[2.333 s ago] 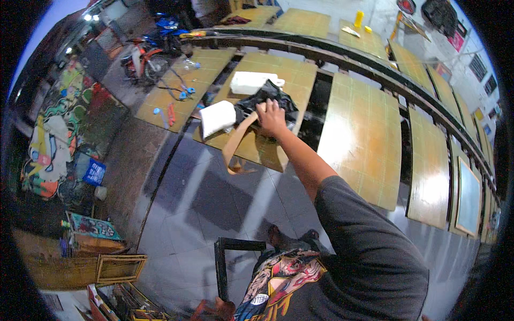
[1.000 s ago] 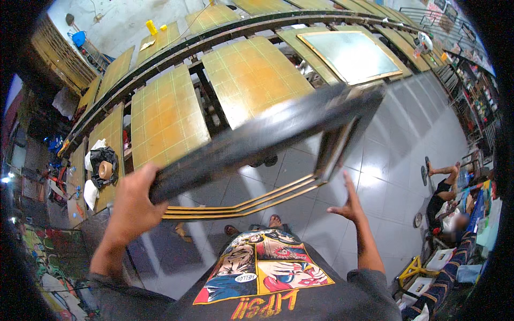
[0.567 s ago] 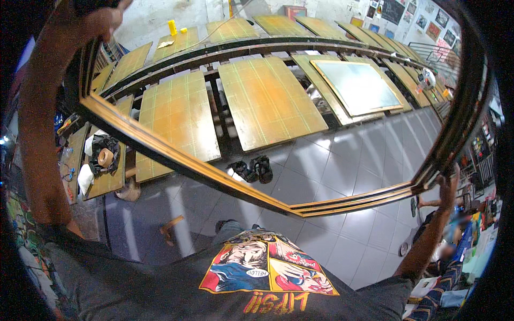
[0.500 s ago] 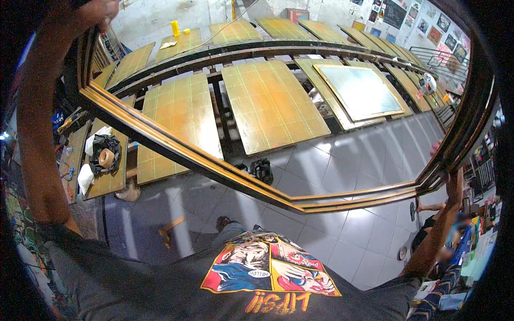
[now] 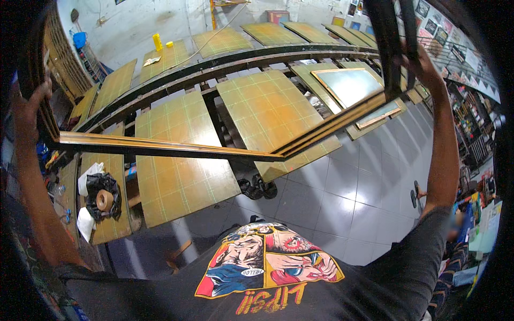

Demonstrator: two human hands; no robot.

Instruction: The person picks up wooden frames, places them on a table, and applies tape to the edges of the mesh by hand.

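Yellow-brown boards (image 5: 182, 176) in two rows, pale green lines on them. Black frame (image 5: 214, 151) with gold strips is held up in the air between the person and the front row. Framed pane (image 5: 348, 85) lies on the front row, partly hidden behind it. Black bag (image 5: 96, 185) on a board at left. Left hand (image 5: 33, 104) closed around frame's left side; right hand (image 5: 426, 68) closed around its right, grip partly hidden. Brown tape roll (image 5: 104, 200) on the bag.

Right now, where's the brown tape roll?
Head view, lower left: the tape roll lies on the black plastic bag, beside a white packet, below the frame in the picture.
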